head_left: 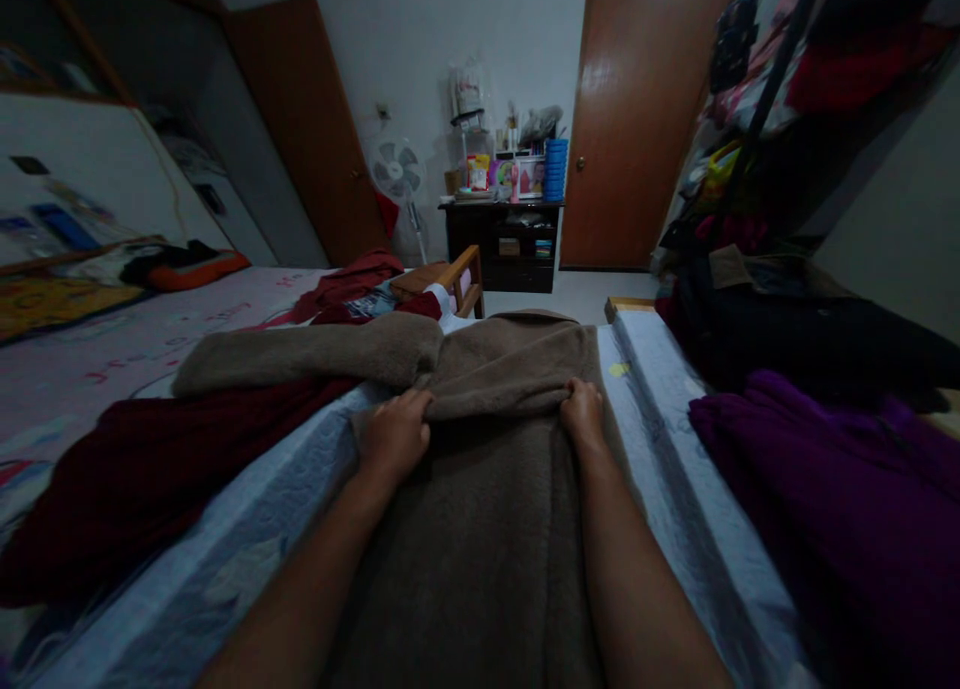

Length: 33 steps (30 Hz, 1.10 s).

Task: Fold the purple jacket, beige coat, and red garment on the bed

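Down the middle of the pale blue mattress (292, 489), a fuzzy brown garment (465, 549), laid out lengthwise all the way to the bottom edge of the view. Across its far half, a loose fold (495, 396), gripped at both ends. At the left end, left hand (396, 434) with fingers curled in tight over the edge, fabric tucked under them and bunched just beyond the knuckles. Can't really tell where all of those fingertips end up, kinda buried in the fluff. At the other end, right hand (583, 409) with thumb and fingers pressed close together on the same bit of cloth. So basically, fabric heaped beyond both sets of fingers, draped between them, and lying flatter on the near side. Just past the left hand, a long sleeve-like piece (315, 354) stretched out leftward, partly over some dark red cloth (165, 469). Off to the right, well apart from the right hand, a rumpled purple garment (832, 499), with a heap of dark clothes (810, 324) right behind it. Way at the back, a white fan (397, 169), a dark cabinet (499, 244) with a crowded top, and a closed brown door (622, 119).
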Available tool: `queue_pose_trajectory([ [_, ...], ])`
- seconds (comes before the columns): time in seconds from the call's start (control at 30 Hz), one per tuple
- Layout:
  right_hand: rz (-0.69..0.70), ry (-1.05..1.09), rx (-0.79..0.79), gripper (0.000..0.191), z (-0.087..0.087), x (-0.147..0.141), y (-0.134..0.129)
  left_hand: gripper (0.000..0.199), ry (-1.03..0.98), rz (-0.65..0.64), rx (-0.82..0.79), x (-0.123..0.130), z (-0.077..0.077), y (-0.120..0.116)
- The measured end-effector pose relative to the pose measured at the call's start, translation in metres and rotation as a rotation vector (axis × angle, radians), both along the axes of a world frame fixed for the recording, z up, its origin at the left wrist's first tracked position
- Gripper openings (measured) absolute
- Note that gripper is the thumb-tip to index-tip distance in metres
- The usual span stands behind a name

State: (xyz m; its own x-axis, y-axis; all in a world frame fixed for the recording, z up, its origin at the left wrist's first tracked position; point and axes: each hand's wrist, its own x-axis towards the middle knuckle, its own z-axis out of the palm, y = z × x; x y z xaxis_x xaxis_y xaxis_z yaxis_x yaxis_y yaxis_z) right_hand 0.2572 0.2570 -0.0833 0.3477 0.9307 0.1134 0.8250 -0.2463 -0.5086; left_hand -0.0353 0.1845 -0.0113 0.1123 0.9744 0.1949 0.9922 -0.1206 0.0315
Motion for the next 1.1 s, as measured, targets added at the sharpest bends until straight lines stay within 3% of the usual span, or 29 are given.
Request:
queue_pose_trajectory([
  [0.1, 0.021, 0.017, 0.017, 0.044, -0.002, 0.003, 0.001, 0.043, -0.011, 0.011, 0.163, 0.003, 0.006, -0.002],
  [0.2, 0.028, 0.031, 0.021, 0.044, -0.003, 0.007, 0.003, 0.043, 0.023, -0.010, 0.154, 0.005, 0.006, -0.005],
  [0.37, 0.065, 0.063, 0.022, 0.041, -0.006, 0.013, 0.007, 0.046, 0.095, -0.043, 0.007, -0.004, -0.005, -0.003],
  [0.47, 0.082, 0.081, 0.014, 0.037, -0.006, 0.015, 0.008, 0.048, 0.100, -0.051, -0.184, -0.011, -0.013, -0.002],
  [0.57, 0.078, 0.088, 0.007, 0.035, -0.007, 0.014, 0.009, 0.043, 0.062, -0.059, -0.406, -0.013, -0.010, -0.003],
  [0.63, 0.077, 0.090, 0.003, 0.034, -0.007, 0.014, 0.010, 0.045, 0.027, -0.081, -0.468, -0.005, -0.002, -0.004],
  [0.73, 0.088, 0.098, -0.005, 0.031, -0.006, 0.013, 0.010, 0.047, -0.016, -0.181, -0.334, 0.024, 0.004, -0.008],
  [0.87, 0.105, 0.103, -0.017, 0.027, -0.005, 0.014, 0.010, 0.052, -0.047, -0.482, -0.109, 0.075, -0.013, -0.006],
  [1.0, 0.106, 0.102, -0.012, 0.032, -0.004, 0.015, 0.008, 0.046, 0.006, -0.509, -0.081, 0.097, -0.035, 0.008],
  [1.1, 0.099, 0.108, -0.005, 0.035, -0.005, 0.015, 0.008, 0.037, 0.026, -0.530, -0.068, 0.093, -0.038, 0.019],
])
